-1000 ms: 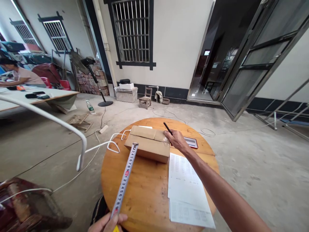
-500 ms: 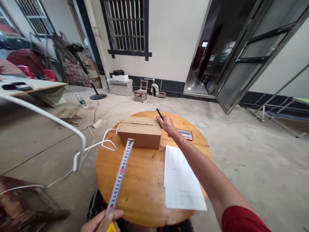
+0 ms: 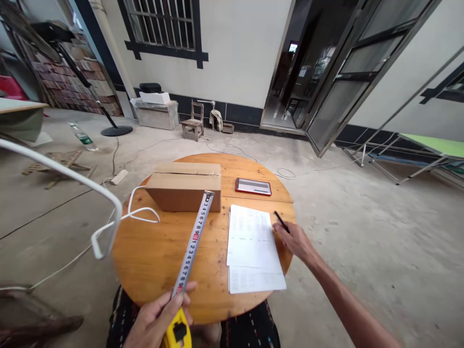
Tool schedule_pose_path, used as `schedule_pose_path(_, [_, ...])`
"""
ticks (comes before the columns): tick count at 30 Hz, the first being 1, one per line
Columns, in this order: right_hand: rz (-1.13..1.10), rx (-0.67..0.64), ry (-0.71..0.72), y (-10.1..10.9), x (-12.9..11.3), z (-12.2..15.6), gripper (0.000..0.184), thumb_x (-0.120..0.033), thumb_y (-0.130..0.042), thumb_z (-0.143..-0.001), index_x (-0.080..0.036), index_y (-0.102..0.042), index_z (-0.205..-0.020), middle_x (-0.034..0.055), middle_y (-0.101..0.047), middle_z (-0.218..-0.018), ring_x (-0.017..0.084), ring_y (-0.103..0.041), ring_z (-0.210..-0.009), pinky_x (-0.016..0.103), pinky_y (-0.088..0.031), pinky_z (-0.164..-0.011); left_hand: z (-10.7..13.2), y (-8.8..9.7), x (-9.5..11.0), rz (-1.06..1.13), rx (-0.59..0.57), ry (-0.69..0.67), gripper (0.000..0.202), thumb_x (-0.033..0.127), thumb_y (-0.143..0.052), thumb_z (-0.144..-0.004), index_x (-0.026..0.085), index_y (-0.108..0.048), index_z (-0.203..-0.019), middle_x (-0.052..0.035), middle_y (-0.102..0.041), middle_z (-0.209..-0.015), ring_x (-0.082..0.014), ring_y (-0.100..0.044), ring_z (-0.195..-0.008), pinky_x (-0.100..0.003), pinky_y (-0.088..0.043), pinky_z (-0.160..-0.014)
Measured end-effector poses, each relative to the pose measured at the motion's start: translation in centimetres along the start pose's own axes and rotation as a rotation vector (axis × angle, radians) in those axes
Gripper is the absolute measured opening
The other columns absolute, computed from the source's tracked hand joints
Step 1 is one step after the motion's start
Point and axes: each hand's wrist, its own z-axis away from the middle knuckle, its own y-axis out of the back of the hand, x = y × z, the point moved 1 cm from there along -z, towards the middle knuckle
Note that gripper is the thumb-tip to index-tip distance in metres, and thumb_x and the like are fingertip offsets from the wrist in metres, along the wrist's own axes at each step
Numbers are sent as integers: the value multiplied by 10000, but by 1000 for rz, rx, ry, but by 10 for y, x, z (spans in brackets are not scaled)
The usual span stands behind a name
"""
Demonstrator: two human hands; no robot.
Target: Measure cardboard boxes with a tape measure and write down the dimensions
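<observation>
My left hand grips a yellow tape measure at the near edge of the round wooden table. Its blade is pulled out and slants up toward a closed cardboard box, the metal tip showing in front of the box's right side. At the right edge of the printed papers, my right hand is closed around a black pen, which points up and to the left. A phone with a red edge lies behind the papers, its screen lit.
A white bent tube crosses the left side, and a white cable runs onto the table by the box. On the floor beyond stand a small wooden chair, a plastic bottle and a folding stool.
My right hand has moved with the pen from the box's right end, toward me and right, to the papers' edge. The tape measure has come up slightly and its yellow case shows more. The view has turned right.
</observation>
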Motion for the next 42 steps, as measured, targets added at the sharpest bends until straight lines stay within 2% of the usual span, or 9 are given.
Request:
schedule_pose_path(2, [39, -10, 39, -6, 6, 24, 275, -324, -441, -859, -178, -666, -920, 62, -667, -862, 201, -611, -756, 274, -429, -634, -2, -17, 6, -6, -43, 7, 530, 557, -682, -689, 164, -681, -1044, 10, -647, -603, -146, -553, -562, -199, -423, -504])
schedule_pose_path(4, [122, -50, 140, -15, 3, 43, 285, -216, -470, -826, -245, -651, -1044, 50, -616, -1163, 219, -581, -960, 289, -429, -739, -4, -33, 10, 0, -58, 7, 539, 556, -675, -698, 154, -671, -1056, 11, -651, -592, -131, -542, -545, -187, -410, -502])
schedule_pose_path(7, [402, -149, 357, -28, -3, 62, 403, -88, -461, -782, -271, -612, -1107, 28, -530, -1314, 229, -541, -997, 306, -426, -748, -4, -54, 9, 56, -129, 51, 453, 536, -687, -695, 146, -686, -926, 1, -649, -559, -129, -540, -507, -197, -404, -491])
schedule_pose_path(11, [542, -196, 477, -33, -1, 71, 443, -55, -470, -752, -252, -585, -1131, 36, -538, -1307, 237, -520, -965, 333, -430, -747, -3, -72, -1, 169, -209, 94, 355, 510, -679, -717, 157, -653, -725, -55, -695, -617, -133, -551, -478, -221, -410, -489])
schedule_pose_path(16, [493, -220, 508, -25, 5, 69, 420, -58, -466, -730, -235, -613, -1081, 37, -568, -1269, 236, -501, -971, 352, -434, -776, -2, -81, -7, 202, -171, 84, 350, 482, -702, -709, 140, -672, -775, -48, -677, -581, -132, -547, -483, -221, -406, -494])
schedule_pose_path(25, [421, -226, 542, -24, 15, 66, 481, -28, -453, -652, -235, -623, -1053, 25, -587, -1255, 228, -501, -959, 353, -440, -786, -2, -84, -13, 176, -79, 41, 334, 492, -692, -701, 159, -664, -698, -83, -729, -704, -169, -608, -554, -227, -403, -491])
schedule_pose_path(32, [469, -238, 577, -28, 8, 62, 439, -25, -466, -631, -238, -618, -983, 25, -607, -1203, 234, -512, -934, 344, -424, -728, -7, -78, -20, 210, -122, 10, 318, 460, -637, -776, 151, -649, -705, -96, -732, -695, -151, -587, -530, -219, -390, -491])
schedule_pose_path(37, [498, -237, 591, -24, 2, 61, 355, -40, -491, -676, -240, -621, -939, 36, -628, -1138, 226, -516, -927, 317, -408, -714, -11, -77, -15, 277, -173, -33, 264, 394, -617, -821, 135, -647, -773, -91, -728, -702, -111, -562, -515, -193, -395, -505])
schedule_pose_path(42, [521, -273, 601, -21, -3, 58, 362, -23, -490, -647, -236, -623, -907, 30, -632, -1131, 220, -527, -934, 307, -430, -727, -25, -91, 0, 355, -209, -46, 223, 341, -669, -779, 121, -640, -761, -98, -728, -808, -97, -583, -490, -190, -414, -473])
